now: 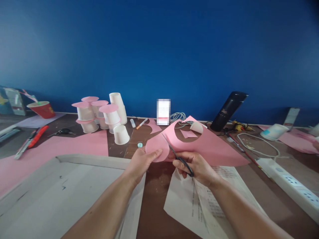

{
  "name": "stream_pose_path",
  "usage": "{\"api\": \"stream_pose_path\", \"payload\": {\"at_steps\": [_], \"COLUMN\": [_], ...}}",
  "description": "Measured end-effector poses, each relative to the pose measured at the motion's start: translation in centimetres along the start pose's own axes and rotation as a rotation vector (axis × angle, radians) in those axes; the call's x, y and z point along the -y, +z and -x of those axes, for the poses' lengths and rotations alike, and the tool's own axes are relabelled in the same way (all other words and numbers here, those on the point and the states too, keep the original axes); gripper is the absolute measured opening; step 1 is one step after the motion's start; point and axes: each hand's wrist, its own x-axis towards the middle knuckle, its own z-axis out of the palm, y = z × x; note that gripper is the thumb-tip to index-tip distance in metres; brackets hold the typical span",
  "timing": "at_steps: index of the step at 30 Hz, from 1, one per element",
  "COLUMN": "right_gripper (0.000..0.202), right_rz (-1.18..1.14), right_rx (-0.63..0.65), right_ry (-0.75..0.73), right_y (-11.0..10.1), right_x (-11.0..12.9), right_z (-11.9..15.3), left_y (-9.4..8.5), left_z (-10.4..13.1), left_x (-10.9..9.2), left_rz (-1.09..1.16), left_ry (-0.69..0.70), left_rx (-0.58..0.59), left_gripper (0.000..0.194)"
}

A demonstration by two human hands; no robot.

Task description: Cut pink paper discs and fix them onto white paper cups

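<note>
My left hand pinches a rounded piece of pink paper, its thumb lying on top. Scissors with dark handles are in my right hand, its fingers wrapped round the loops. Their blades point up and left, along the edge between the rounded piece and a larger pink sheet. That sheet has a big round hole and spreads to the right. A paper cup lies on its side at the hole's far edge. Under my right hand are printed pages.
Paper cups with pink discs stand stacked at the left, near a single white cup. A red utility knife and a white box lid lie left. A black bottle and a power strip are right.
</note>
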Motion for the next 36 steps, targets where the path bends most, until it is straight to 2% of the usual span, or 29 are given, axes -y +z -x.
{"api": "stream_pose_path", "payload": {"at_steps": [9,18,24,36], "right_gripper": [0.037,0.035,0.033,0.033], "right_rz": [0.004,-0.012,-0.040,-0.009], "right_rx": [0.004,0.001,-0.006,0.009], "right_ry": [-0.030,-0.038,-0.028,-0.012], "right_y": [0.0,-0.1,-0.2,-0.3], "right_x": [0.1,0.2,0.3,0.7], "right_z": [0.1,0.2,0.3,0.4], "left_y": [0.2,0.4,0.7,0.7], "left_z": [0.2,0.4,0.7,0.7], "left_x": [-0.5,-0.8,-1.2,-1.3], "left_rz": [0.017,0.031,-0.004,0.027], "left_ry": [-0.030,-0.036,-0.017,-0.020], "left_rx": [-0.003,-0.005,-0.058,-0.037], "left_gripper": [0.049,0.045,0.048,0.041]}}
